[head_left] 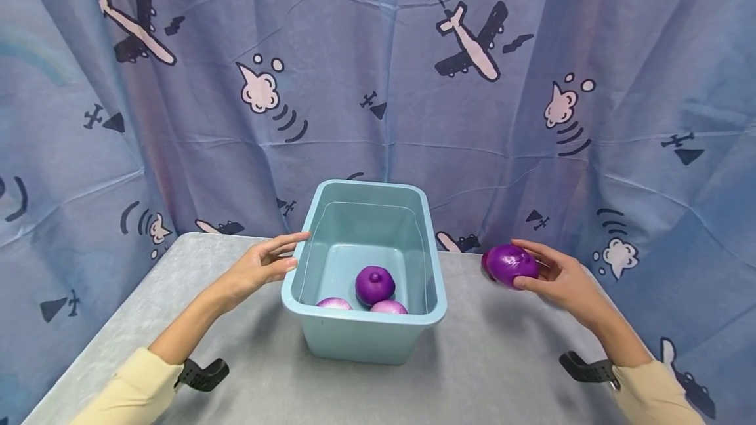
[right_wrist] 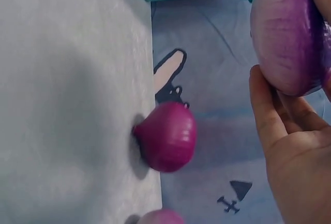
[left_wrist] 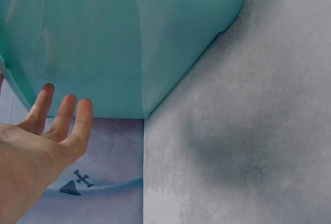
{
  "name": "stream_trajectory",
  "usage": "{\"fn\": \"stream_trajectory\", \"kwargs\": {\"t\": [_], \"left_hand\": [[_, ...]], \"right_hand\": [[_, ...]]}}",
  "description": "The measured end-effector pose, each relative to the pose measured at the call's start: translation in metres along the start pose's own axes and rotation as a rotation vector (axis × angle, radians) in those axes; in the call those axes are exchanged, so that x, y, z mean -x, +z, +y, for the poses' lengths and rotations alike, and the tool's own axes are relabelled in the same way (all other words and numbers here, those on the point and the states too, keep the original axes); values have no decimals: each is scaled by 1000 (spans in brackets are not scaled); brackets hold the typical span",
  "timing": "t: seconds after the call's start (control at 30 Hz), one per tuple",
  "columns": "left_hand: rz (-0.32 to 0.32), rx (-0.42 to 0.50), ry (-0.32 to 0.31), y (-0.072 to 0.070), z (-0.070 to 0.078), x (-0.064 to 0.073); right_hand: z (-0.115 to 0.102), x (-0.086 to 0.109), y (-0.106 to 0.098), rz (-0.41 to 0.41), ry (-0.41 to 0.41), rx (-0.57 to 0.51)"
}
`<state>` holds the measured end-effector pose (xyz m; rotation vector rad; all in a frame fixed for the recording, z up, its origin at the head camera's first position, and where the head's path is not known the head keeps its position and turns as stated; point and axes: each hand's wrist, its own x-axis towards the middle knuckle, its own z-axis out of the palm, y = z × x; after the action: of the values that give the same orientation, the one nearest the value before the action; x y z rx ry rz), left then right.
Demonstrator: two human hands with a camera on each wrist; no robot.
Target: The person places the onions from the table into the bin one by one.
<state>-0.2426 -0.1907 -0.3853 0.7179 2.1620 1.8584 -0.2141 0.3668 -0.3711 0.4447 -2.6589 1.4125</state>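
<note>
My right hand (head_left: 558,281) grips a purple onion (head_left: 509,265) above the right side of the table, thumb on one side and fingers on the other. In the right wrist view, that onion (right_wrist: 287,35) shows a paler side. A magenta onion (right_wrist: 168,137) lies on the table beyond it, mostly hidden behind the held one in the head view. Over at the light blue bin (head_left: 366,336), my left hand (head_left: 254,271) has its relaxed fingers right at the left rim. Inside the bin sit a dark purple onion (head_left: 375,285) and two paler ones (head_left: 388,307), partly hidden by the front wall.
Another pinkish onion (right_wrist: 161,218) peeks in at the bottom of the right wrist view. The grey table (head_left: 484,372) ends at a blue curtain (head_left: 366,84) printed with airplanes, which hangs behind and along both sides.
</note>
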Motion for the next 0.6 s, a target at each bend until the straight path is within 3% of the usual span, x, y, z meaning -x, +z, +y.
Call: {"fn": "stream_trajectory", "kwargs": {"t": [0.33, 0.6], "left_hand": [[-6, 10, 2, 0, 0, 0], [-11, 8, 5, -1, -1, 0]], "right_hand": [[-19, -16, 9, -8, -74, -7], [-38, -26, 11, -24, -74, -120]]}}
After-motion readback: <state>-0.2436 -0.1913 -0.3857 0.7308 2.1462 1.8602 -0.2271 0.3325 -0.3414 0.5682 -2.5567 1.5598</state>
